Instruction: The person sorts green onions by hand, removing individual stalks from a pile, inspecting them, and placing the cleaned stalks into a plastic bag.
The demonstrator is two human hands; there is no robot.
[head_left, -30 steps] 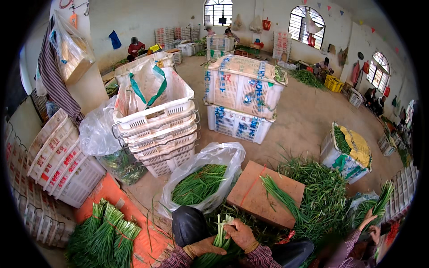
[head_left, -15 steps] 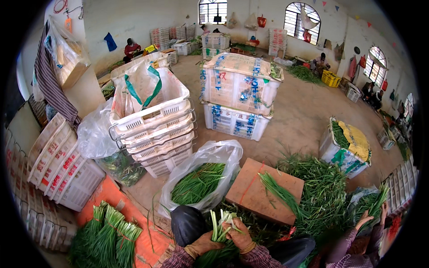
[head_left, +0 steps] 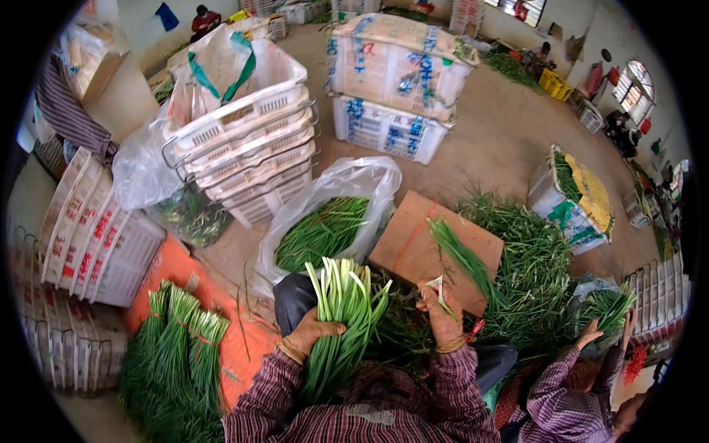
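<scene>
My left hand [head_left: 313, 332] is closed around a large bundle of green shoots [head_left: 344, 314] with pale stalk ends upright. My right hand [head_left: 440, 317], apart to the right, pinches a small pale peeled strand [head_left: 442, 289] at the lower edge of a brown board [head_left: 399, 240]; loose shoots [head_left: 465, 258] lie on that board. Tied bundles [head_left: 177, 347] lie on an orange sheet [head_left: 244, 347] to my left. An open plastic bag of greens [head_left: 319, 229] sits beyond my hands.
Stacked white crates [head_left: 240, 148] and wrapped crates [head_left: 391, 111] stand ahead, others [head_left: 100, 236] at left. Loose greens [head_left: 528, 295] pile right of the board. A co-worker [head_left: 554, 391] at lower right holds greens; several people work along the far walls.
The view has tilted down. My hands have moved apart: the left now raises the bundle into fuller sight, and the right has drawn away rightward with a pale strand.
</scene>
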